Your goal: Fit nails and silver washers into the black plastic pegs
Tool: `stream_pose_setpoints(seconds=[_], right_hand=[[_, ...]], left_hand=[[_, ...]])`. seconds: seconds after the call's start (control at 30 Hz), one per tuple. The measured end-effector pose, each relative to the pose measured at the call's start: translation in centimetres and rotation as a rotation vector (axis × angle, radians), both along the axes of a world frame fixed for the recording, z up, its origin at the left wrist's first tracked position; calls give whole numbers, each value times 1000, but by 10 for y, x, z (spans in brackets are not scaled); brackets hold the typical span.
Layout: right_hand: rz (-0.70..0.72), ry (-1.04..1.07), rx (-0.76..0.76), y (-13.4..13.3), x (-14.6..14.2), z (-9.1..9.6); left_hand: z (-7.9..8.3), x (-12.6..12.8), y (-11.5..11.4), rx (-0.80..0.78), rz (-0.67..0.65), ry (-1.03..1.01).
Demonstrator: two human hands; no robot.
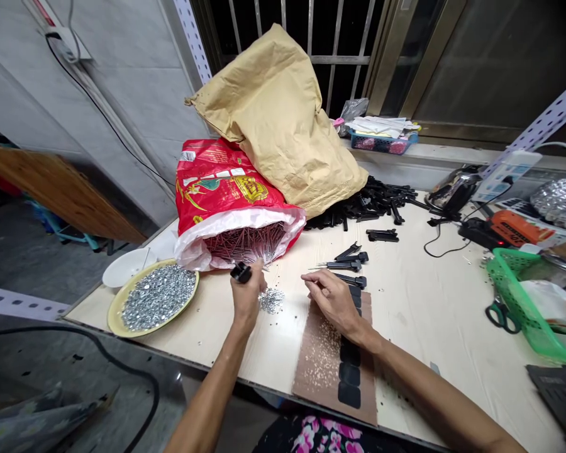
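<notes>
My left hand [248,294] is closed round a small black plastic piece [240,272], held just in front of the open red bag [226,201] full of thin reddish rods. A little heap of shiny metal bits [271,301] lies on the table right beside that hand. My right hand [332,299] rests palm down on a brown cardboard sheet [321,358], fingers pinched together at the tip near the heap; what they pinch is too small to make out. Several black plastic clips [351,259] lie just beyond the right hand.
A yellow plate [117,308] of shiny metal bits sits at the left table edge beside a white dish [122,269]. A brown paper sack [278,119] leans behind a pile of black parts [372,201]. A green basket [523,302] with scissors [500,313] stands at right.
</notes>
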State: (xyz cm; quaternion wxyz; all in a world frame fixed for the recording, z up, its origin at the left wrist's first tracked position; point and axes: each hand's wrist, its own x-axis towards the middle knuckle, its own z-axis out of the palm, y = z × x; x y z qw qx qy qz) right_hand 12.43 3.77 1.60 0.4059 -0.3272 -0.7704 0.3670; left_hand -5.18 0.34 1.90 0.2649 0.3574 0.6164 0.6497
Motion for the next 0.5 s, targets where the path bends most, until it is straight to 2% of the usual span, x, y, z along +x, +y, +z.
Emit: stream_pose_setpoints(seconds=[0.1,0.27,0.33,0.43,0.5], right_hand=[[-1,-1,-2,0,-1,0],[-3,18,-18,-2,-1,2],[-9,49,-110,-1,-1,3],[61,94,-479,1,-4,1],[179,78,-652,4,-8,-2]], left_hand=[[4,2,0,5,-8,33],[10,-1,8,-6,48,-296],[12,-1,9,-26,53,-321],[14,13,2,0,35,-76],[13,32,-8,81,-75,215]])
